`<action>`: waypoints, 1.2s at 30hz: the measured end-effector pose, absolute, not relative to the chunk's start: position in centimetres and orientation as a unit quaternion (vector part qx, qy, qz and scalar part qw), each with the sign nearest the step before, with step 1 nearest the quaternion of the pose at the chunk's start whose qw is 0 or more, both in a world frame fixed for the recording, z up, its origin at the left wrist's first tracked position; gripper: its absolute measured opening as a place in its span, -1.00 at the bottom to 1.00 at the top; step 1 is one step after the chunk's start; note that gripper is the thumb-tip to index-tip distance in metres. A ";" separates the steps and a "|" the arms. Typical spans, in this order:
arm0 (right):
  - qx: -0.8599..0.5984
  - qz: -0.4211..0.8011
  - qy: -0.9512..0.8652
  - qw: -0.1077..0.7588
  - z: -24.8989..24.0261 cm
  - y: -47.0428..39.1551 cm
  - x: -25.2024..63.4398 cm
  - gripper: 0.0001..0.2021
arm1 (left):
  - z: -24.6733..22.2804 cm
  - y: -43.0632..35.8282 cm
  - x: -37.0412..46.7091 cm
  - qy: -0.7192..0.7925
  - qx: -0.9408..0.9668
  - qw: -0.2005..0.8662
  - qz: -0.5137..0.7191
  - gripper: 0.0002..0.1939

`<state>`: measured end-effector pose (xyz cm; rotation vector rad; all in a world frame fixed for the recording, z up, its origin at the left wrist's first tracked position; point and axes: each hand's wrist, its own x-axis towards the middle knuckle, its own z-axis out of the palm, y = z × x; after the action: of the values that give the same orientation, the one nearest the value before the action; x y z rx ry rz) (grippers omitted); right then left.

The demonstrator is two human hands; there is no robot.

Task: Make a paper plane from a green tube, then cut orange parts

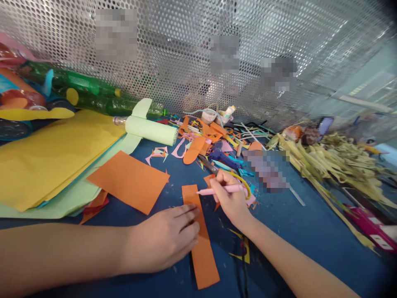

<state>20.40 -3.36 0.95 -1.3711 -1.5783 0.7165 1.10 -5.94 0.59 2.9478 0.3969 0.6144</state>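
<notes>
A long orange paper strip [206, 252] lies on the blue table [273, 248]. My left hand [164, 238] rests flat with its fingertips on the strip's left edge, holding nothing. My right hand [231, 200] grips a pink pen [217, 190], its tip at the strip's upper end. Left of the strip lies an orange paper rectangle [130, 182]. Beyond it a bottle wrapped in light green paper [151, 129] rests on its side.
Yellow sheets [62, 153] are stacked at the left, near green bottles [83, 82]. Paper scraps [194, 150] and a blue glue gun [225, 157] lie beyond my hands. Dried husks [328, 161] and a magenta object [370, 227] are at the right. A perforated metal screen [173, 54] stands behind.
</notes>
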 end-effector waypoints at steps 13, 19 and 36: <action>-0.575 0.234 -0.652 0.436 1.3 -3.0 20.2 -0.70 | 0.5 -5.9 1.1 0.135 0.968 0.060 0.204 -0.74; -0.568 0.236 -0.659 0.433 1.3 -2.9 20.2 -0.70 | 0.7 -6.0 1.1 0.134 0.969 0.062 0.198 -0.74; -0.582 0.282 -0.622 0.441 1.3 -3.0 20.5 -0.71 | 0.7 -5.9 1.1 0.168 0.967 0.064 0.179 -0.78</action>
<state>20.52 -2.96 1.32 -1.4441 -1.5450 0.6999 1.11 -5.89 0.65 2.9208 0.5080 0.5397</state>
